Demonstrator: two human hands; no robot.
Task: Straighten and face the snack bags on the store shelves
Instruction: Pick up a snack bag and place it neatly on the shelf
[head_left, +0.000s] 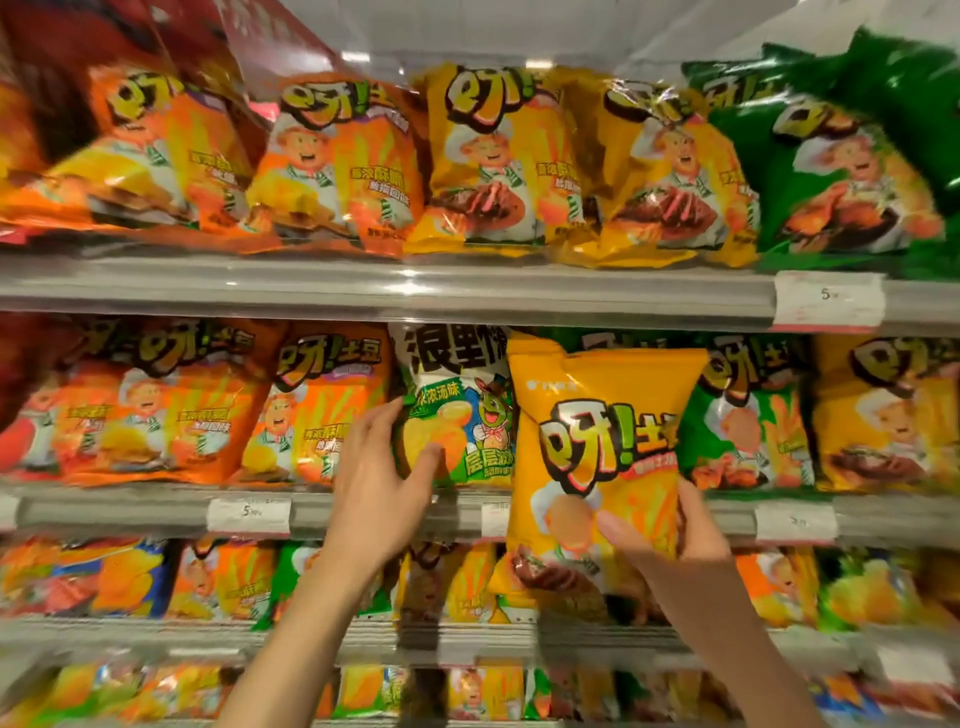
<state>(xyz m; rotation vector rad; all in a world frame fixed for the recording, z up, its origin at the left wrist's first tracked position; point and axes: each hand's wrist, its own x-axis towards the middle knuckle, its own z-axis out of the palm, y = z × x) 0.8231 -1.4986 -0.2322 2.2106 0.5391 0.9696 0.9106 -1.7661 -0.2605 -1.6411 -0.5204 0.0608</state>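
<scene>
My right hand (670, 530) grips a yellow snack bag (597, 452) by its lower right part and holds it upright in front of the middle shelf (130, 512), its front facing me. My left hand (379, 483) clasps the left edge of a white and green snack bag (462, 410) that stands on the middle shelf just left of the yellow one. The two bags overlap slightly at their edges. Orange bags (311, 405) stand to the left of my left hand, green bags (748, 415) and yellow bags (883, 415) to the right.
The upper shelf (363, 291) carries orange, yellow and green bags leaning forward. Lower shelves (156, 629) hold more mixed bags. White price tags (826, 299) hang on the shelf rails. The picture is blurred at the edges.
</scene>
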